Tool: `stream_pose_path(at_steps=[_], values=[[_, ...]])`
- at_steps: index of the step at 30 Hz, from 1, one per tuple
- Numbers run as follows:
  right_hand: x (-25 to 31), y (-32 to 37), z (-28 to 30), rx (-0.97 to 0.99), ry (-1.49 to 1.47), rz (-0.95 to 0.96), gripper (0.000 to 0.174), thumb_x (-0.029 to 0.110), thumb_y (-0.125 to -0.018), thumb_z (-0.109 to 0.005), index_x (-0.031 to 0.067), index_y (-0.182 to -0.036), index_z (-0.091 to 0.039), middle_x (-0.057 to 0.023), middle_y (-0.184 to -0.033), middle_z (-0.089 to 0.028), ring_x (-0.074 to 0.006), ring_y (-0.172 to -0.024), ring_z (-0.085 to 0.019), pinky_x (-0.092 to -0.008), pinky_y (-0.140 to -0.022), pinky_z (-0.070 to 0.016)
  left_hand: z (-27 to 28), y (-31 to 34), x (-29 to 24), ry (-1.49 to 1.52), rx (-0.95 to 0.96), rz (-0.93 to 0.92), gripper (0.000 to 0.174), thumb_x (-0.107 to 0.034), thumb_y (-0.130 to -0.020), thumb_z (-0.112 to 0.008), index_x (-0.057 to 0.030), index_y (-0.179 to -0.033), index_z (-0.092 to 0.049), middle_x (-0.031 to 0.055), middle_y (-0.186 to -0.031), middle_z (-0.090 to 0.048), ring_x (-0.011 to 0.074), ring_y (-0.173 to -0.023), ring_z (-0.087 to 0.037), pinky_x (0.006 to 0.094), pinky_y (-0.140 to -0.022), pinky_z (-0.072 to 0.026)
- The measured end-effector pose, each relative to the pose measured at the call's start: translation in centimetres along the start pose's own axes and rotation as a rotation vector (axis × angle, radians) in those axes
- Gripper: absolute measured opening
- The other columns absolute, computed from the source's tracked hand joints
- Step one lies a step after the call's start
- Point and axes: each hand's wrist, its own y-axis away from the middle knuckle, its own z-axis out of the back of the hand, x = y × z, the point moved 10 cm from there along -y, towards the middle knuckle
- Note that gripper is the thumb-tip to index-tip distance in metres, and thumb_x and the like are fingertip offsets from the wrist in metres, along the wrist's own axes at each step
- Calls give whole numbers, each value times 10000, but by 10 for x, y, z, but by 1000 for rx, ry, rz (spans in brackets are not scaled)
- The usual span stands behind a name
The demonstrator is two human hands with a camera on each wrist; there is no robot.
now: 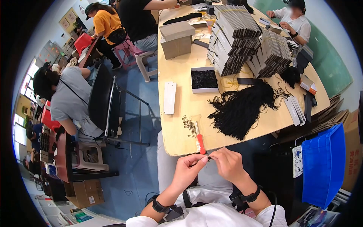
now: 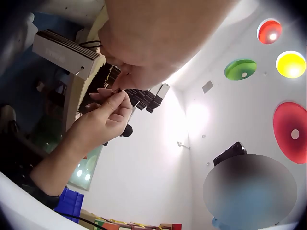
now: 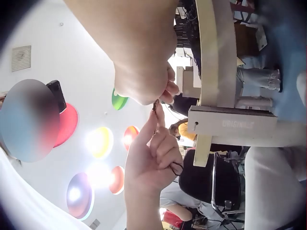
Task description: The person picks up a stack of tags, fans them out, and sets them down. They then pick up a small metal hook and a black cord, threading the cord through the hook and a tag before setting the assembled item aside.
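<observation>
The left hand (image 1: 188, 171) and right hand (image 1: 228, 166) pinch a dark cord (image 1: 209, 158) between thumb and fingertips, in front of the table (image 1: 175, 140); they seem to be tying or joining it, so the next move likely calls for a steady, careful pull. Tags (image 3: 216, 127) bear blurred capitals, perhaps "ORIGINALE"; the far-right carton (image 1: 351, 143) shows red characters, unreadable here.

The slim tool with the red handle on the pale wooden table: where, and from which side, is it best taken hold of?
Best, I think, by the red handle, from the person's side: this broad end lies towards the near edge of the table, close to the left hand, while the narrower end points away.
</observation>
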Motion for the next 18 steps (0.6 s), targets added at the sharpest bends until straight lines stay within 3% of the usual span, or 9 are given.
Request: stream_pose_path(at_steps=[3,10,12,18], values=[[-1,-1,-1,35,-53,-16,200,-54,-739,-658,22,-890,-551,-98,-705,-601,-260,-594,-608,-328,-497,-466,0,0,0,-17,-2,-15,151,-132,-917,-637,-1,-968,-691,-129,-624,-435,-24,-559,-299,180,-498,-203],[-12,3,-3,26,-241,-115,180,-71,-752,-665,6,-893,-584,-113,-711,-622,-252,-586,-620,-315,-495,-483,-1,2,-5,9,-5,3,153,-145,-925,-625,-8,-946,-691,-133,-612,-429,-28,-535,-289,185,-477,-190],[-13,4,-3,38,-257,-116,141,-2,-776,-672,25,-901,-612,-86,-703,-600,-242,-607,-617,-322,-497,-474,-1,2,-6,10,-2,-2,151,-144,-924,-626,-8,-942,-690,-132,-613,-433,-28,-538,-291,184,-480,-192],[-8,4,0,69,-170,-41,141,11,-753,-701,26,-872,-626,-83,-715,-608,-231,-609,-619,-310,-500,-489,-1,0,-2,-18,-1,-17,130,-121,-912,-635,-4,-907,-690,-122,-625,-456,-26,-557,-313,175,-498,-215]])
